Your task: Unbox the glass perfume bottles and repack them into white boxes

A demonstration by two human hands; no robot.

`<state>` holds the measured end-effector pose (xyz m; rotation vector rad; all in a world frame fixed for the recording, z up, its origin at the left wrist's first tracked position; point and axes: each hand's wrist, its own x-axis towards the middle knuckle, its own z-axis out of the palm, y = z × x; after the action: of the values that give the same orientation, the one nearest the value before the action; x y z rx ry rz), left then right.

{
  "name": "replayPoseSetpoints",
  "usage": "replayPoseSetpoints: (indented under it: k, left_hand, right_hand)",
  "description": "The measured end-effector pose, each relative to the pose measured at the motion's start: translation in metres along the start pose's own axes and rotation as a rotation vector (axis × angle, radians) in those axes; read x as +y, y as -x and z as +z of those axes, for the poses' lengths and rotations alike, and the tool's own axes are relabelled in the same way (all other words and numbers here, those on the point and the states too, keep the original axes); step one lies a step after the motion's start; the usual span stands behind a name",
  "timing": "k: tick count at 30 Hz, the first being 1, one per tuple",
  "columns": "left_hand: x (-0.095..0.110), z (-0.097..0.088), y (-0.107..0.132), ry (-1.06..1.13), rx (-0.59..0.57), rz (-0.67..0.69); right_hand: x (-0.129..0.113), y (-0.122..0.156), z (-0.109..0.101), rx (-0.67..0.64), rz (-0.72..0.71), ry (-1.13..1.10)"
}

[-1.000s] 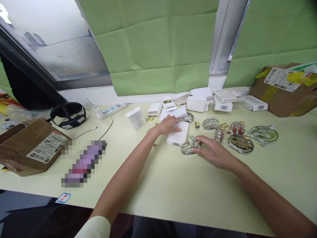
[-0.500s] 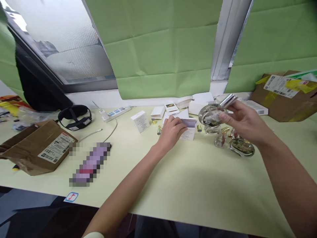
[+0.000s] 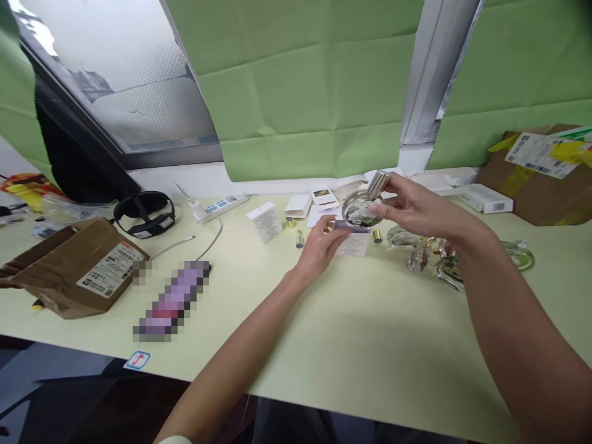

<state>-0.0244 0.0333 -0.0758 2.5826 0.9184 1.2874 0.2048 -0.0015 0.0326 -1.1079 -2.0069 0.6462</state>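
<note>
My right hand grips a round glass perfume bottle by its silver neck and shoulder, tilted with its base toward the lower left. Directly beneath the bottle stands a small white box with a purple inside. Around the left side of that box are the fingers of my left hand, holding it on the table. The bottle partly covers the box's top, so I cannot tell whether the two touch. More glass bottles and a gold cap lie to the right of the box.
A white printed box stands left of my hands, with small gold-and-silver caps nearby. Cardboard cartons sit at the left and the back right. A black headset, a power strip and a pixelated phone are leftward.
My right hand has carried the perfume bottle leftward, from beside the white box to over it. My left hand stays at the box. The view has shifted slightly.
</note>
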Motion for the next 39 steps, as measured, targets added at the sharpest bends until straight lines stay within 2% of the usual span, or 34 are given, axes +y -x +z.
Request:
replayPoseSetpoints:
  k: [5, 10, 15, 27, 32, 39]
  left_hand:
    - [0.009, -0.004, 0.002, -0.04, 0.021, -0.055]
    - [0.009, -0.005, 0.004, -0.068, 0.001, -0.026]
    - [0.005, -0.003, 0.008, -0.06, 0.032, -0.034]
    - [0.006, -0.005, 0.01, -0.033, 0.107, -0.046]
    - [0.006, -0.009, 0.007, 0.071, 0.066, -0.06]
    - [0.004, -0.009, 0.008, 0.078, 0.058, -0.053]
  right_hand:
    - [-0.01, -0.002, 0.003, -0.048, 0.001, 0.048]
    - [-0.018, 0.0, 0.004, -0.054, -0.053, 0.134]
    - [-0.013, -0.001, 0.006, -0.12, -0.034, 0.227]
    - [-0.007, -0.007, 0.013, -0.146, 0.017, 0.34]
    - [-0.004, -0.009, 0.016, -0.134, -0.034, 0.308]
    - [-0.004, -0.011, 0.019, -0.149, -0.095, 0.329]
